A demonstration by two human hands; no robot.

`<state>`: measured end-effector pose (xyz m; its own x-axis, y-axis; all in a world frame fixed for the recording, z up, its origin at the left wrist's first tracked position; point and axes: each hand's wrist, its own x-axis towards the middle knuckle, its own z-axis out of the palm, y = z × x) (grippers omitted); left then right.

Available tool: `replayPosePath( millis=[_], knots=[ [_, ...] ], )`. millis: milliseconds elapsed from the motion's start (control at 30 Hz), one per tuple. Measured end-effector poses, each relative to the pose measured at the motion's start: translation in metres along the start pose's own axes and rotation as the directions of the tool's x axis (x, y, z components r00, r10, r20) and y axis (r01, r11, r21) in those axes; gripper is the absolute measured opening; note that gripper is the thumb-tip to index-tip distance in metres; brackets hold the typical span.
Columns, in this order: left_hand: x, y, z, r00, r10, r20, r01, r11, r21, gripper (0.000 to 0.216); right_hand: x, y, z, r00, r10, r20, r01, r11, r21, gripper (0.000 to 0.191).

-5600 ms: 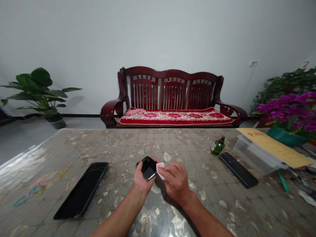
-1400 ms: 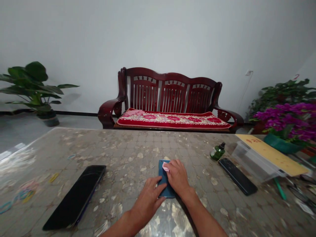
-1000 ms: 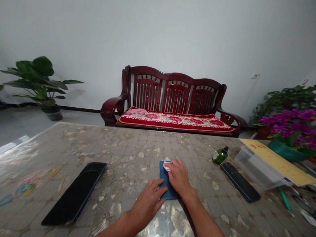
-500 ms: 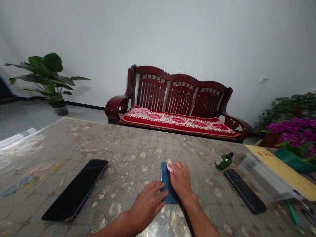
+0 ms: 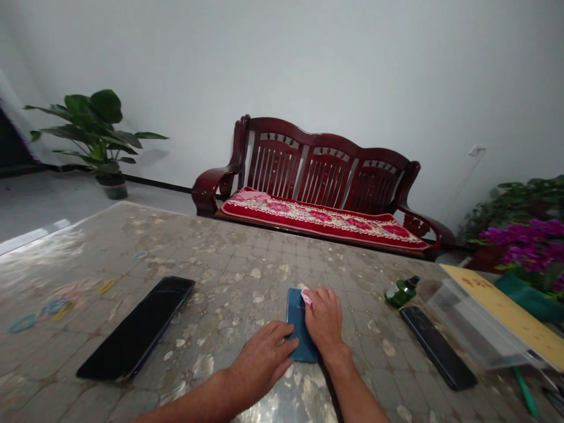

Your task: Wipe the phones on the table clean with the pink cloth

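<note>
A blue phone (image 5: 296, 311) lies back side up on the patterned tabletop in front of me. Along its left edge, my left hand (image 5: 265, 354) grips it, with fingertips resting on its surface. My right hand (image 5: 325, 323) is closed on a small pink-white cloth (image 5: 305, 296), pressed against the upper right part of the phone. That hand hides much of the phone's right side.
On the left lie a large black tablet (image 5: 141, 329) and several coloured bands (image 5: 56, 306). To the right are a green spray bottle (image 5: 400, 292), a black phone (image 5: 436, 348) and a clear plastic box (image 5: 476, 329) under a yellow board (image 5: 511, 311). Beyond the table stands a wooden bench (image 5: 326, 170).
The view has shifted slightly. Both hands stay at the blue phone, and the right hand with the cloth has moved only a little on its upper part.
</note>
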<state>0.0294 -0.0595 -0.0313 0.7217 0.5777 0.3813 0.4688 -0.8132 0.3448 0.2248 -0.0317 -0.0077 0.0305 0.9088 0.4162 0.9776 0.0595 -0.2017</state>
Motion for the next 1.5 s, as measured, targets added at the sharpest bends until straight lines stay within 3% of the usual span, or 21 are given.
replayPosePath(
  millis=[133, 333, 567, 800, 1000, 1167, 1333, 1500],
  knots=[
    [0.001, 0.001, -0.001, 1.000, 0.003, -0.012, -0.003, 1.000, 0.009, 0.029, 0.000, 0.001, -0.003, 1.000, 0.012, 0.013, -0.011, 1.000, -0.027, 0.023],
    [0.000, 0.002, 0.000, 0.999, 0.004, -0.038, -0.004, 1.000, 0.000, 0.027, -0.002, -0.010, -0.005, 0.985, -0.149, 0.089, 0.141, 0.986, 0.091, 0.029],
    [0.001, 0.004, -0.004, 1.000, -0.003, -0.014, 0.003, 1.000, 0.015, 0.029, 0.000, 0.003, -0.008, 0.998, 0.022, 0.065, -0.018, 0.997, -0.069, 0.024],
    [0.002, 0.004, -0.003, 1.000, -0.008, -0.001, 0.008, 1.000, 0.017, 0.029, 0.002, -0.007, -0.010, 0.983, -0.122, 0.135, 0.112, 0.991, 0.073, 0.032],
    [0.002, 0.005, -0.004, 1.000, -0.007, 0.018, 0.007, 1.000, 0.020, 0.031, 0.010, -0.006, -0.013, 0.991, -0.033, 0.131, 0.043, 0.997, -0.071, 0.027],
    [0.000, 0.002, -0.001, 1.000, 0.006, -0.004, -0.006, 1.000, 0.026, 0.031, 0.014, -0.012, -0.011, 0.971, -0.161, 0.179, 0.163, 0.987, 0.006, 0.030],
    [-0.001, 0.001, 0.002, 1.000, 0.012, -0.026, -0.011, 1.000, 0.022, 0.033, 0.023, -0.012, -0.010, 0.977, -0.137, 0.164, 0.136, 0.991, 0.017, 0.029],
    [0.001, 0.003, -0.001, 1.000, 0.001, -0.012, -0.001, 1.000, 0.013, 0.029, 0.023, -0.013, -0.014, 0.944, -0.268, 0.191, 0.257, 0.963, 0.081, 0.026]
  ],
)
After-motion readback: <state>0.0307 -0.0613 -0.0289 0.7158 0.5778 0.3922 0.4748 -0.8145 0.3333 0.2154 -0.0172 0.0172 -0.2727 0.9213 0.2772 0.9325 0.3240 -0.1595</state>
